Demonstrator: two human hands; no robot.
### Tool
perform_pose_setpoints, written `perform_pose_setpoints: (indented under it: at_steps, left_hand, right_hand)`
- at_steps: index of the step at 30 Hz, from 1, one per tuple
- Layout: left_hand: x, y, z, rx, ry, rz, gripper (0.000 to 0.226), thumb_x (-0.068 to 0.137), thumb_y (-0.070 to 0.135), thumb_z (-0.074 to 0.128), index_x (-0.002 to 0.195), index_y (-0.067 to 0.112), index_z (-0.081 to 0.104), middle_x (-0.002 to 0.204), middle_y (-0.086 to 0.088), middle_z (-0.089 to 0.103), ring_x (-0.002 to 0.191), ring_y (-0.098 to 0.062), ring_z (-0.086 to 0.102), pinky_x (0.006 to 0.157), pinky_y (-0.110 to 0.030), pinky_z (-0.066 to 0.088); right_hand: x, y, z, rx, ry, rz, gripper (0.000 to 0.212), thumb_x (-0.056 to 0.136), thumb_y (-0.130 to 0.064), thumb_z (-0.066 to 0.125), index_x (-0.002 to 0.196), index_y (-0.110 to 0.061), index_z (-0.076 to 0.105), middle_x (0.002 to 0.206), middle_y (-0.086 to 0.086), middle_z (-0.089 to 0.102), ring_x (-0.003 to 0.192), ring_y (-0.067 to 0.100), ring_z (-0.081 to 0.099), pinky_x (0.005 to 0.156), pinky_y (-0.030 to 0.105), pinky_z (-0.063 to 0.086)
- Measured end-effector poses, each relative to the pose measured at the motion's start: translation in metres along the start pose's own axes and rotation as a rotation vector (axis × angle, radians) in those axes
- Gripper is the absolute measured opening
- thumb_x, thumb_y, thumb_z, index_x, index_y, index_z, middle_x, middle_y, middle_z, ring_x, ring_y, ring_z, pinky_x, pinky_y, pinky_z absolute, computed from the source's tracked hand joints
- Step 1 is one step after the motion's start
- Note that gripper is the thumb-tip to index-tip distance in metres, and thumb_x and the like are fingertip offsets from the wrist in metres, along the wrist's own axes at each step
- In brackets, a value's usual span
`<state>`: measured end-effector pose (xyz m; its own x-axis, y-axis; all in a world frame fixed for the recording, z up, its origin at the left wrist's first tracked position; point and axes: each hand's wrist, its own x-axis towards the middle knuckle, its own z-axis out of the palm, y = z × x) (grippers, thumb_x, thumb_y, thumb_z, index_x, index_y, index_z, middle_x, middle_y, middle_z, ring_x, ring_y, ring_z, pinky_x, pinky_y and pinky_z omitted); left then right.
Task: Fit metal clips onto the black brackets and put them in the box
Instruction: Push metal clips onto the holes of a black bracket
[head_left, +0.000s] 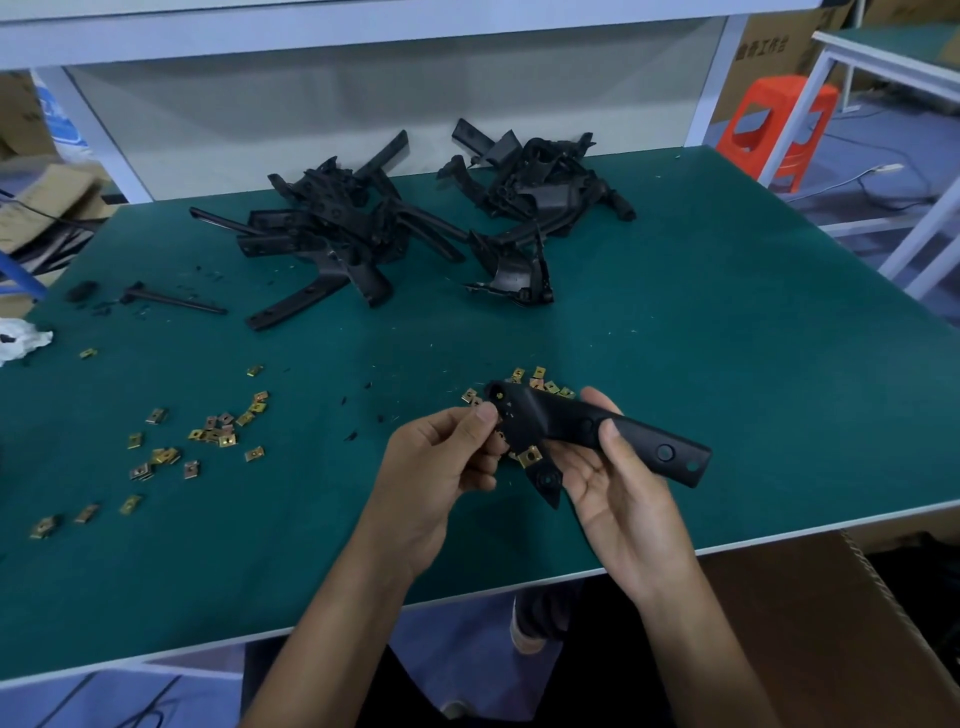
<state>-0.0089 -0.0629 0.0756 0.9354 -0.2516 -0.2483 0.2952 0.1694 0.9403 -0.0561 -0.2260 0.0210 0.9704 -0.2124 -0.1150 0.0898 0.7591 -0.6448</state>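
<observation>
While the palm-up right hand (618, 488) curls its fingers round the long black plastic bracket (644, 441) above the green counter (701, 338), the left hand (441, 457) pinches its end; the brown cardboard box (831, 623) hides its inside.

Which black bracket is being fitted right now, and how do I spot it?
Start at the green table and come to its near edge, away from the two bracket piles at the back. The bracket is the only one off the surface, held by the left hand and right hand, with a gold clip on it.
</observation>
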Motion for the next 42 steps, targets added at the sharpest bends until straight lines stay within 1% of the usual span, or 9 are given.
perform_pose_setpoints:
  at_steps: [6, 10, 17, 20, 24, 26, 30, 36, 42]
  left_hand:
    - [0.0, 0.004, -0.009, 0.153, 0.0, 0.047, 0.034, 0.096, 0.023, 0.065, 0.062, 0.019, 0.07, 0.064, -0.003, 0.065, 0.052, -0.008, 0.053, 0.046, -0.02, 0.045]
    - [-0.003, 0.002, -0.017, 0.172, -0.004, -0.001, 0.036, 0.095, 0.025, 0.066, 0.06, 0.019, 0.067, 0.061, 0.0, 0.062, 0.049, -0.009, 0.05, 0.045, -0.019, 0.043]
    - [-0.004, 0.007, -0.023, 0.135, -0.107, -0.087, 0.039, 0.09, 0.033, 0.069, 0.053, 0.022, 0.064, 0.056, 0.004, 0.056, 0.047, -0.006, 0.047, 0.043, -0.017, 0.041]
    - [-0.006, 0.002, -0.015, -0.026, -0.148, -0.082, 0.026, 0.084, 0.037, 0.068, 0.063, 0.021, 0.069, 0.066, 0.001, 0.061, 0.053, -0.007, 0.051, 0.048, -0.018, 0.044]
    - [-0.008, -0.01, 0.001, -0.354, -0.286, -0.125, 0.019, 0.09, 0.026, 0.061, 0.094, 0.015, 0.076, 0.078, -0.002, 0.066, 0.063, -0.009, 0.057, 0.057, -0.02, 0.05]
    - [-0.008, -0.014, 0.009, -0.413, -0.311, -0.144, 0.019, 0.092, 0.025, 0.06, 0.098, 0.013, 0.073, 0.078, -0.001, 0.065, 0.064, -0.009, 0.057, 0.058, -0.021, 0.051]
    - [-0.007, -0.017, 0.012, -0.378, -0.313, -0.119, 0.018, 0.092, 0.027, 0.062, 0.096, 0.013, 0.073, 0.082, -0.001, 0.066, 0.069, -0.01, 0.059, 0.061, -0.021, 0.052]
    - [-0.006, -0.021, -0.008, -0.27, -0.28, -0.061, 0.029, 0.091, 0.025, 0.065, 0.119, 0.023, 0.067, 0.095, -0.001, 0.063, 0.075, -0.011, 0.059, 0.062, -0.025, 0.053]
    - [-0.006, -0.023, -0.015, -0.257, -0.312, -0.069, 0.028, 0.09, 0.031, 0.067, 0.118, 0.026, 0.064, 0.095, -0.002, 0.063, 0.073, -0.013, 0.059, 0.059, -0.027, 0.05]
  right_hand:
    - [0.0, 0.002, 0.003, -0.116, -0.061, -0.047, 0.034, 0.096, -0.024, 0.061, 0.127, -0.017, 0.071, 0.129, 0.028, 0.065, 0.111, 0.034, 0.069, 0.093, 0.035, 0.057]
    - [0.001, 0.005, 0.001, -0.176, -0.049, -0.043, 0.043, 0.097, -0.02, 0.06, 0.135, -0.001, 0.062, 0.126, 0.029, 0.067, 0.109, 0.035, 0.07, 0.091, 0.037, 0.057]
    - [0.001, 0.005, 0.004, -0.183, -0.049, -0.01, 0.044, 0.088, -0.027, 0.069, 0.127, -0.008, 0.069, 0.124, 0.029, 0.067, 0.102, 0.037, 0.07, 0.086, 0.037, 0.059]
    - [-0.001, 0.005, 0.002, -0.108, -0.034, 0.004, 0.034, 0.097, -0.025, 0.06, 0.127, -0.014, 0.07, 0.122, 0.024, 0.07, 0.098, 0.028, 0.072, 0.086, 0.033, 0.06]
    - [-0.004, -0.002, 0.002, 0.013, 0.003, 0.046, 0.035, 0.1, -0.027, 0.049, 0.121, -0.018, 0.076, 0.124, 0.013, 0.072, 0.105, 0.018, 0.072, 0.083, 0.026, 0.06]
    - [-0.004, -0.004, 0.003, 0.025, 0.004, 0.072, 0.035, 0.1, -0.028, 0.048, 0.117, -0.019, 0.078, 0.121, 0.01, 0.074, 0.101, 0.015, 0.073, 0.078, 0.024, 0.06]
    - [-0.004, -0.007, 0.002, 0.033, -0.013, 0.081, 0.034, 0.099, -0.025, 0.05, 0.117, -0.017, 0.077, 0.124, 0.013, 0.073, 0.105, 0.018, 0.073, 0.079, 0.026, 0.06]
    - [0.001, -0.002, -0.002, -0.055, -0.055, 0.079, 0.038, 0.097, -0.025, 0.052, 0.129, -0.014, 0.07, 0.123, 0.017, 0.071, 0.103, 0.023, 0.072, 0.086, 0.031, 0.06]
    - [0.002, 0.0, -0.003, -0.122, -0.057, 0.059, 0.03, 0.096, -0.021, 0.055, 0.115, -0.015, 0.078, 0.116, 0.02, 0.073, 0.096, 0.024, 0.073, 0.083, 0.032, 0.06]
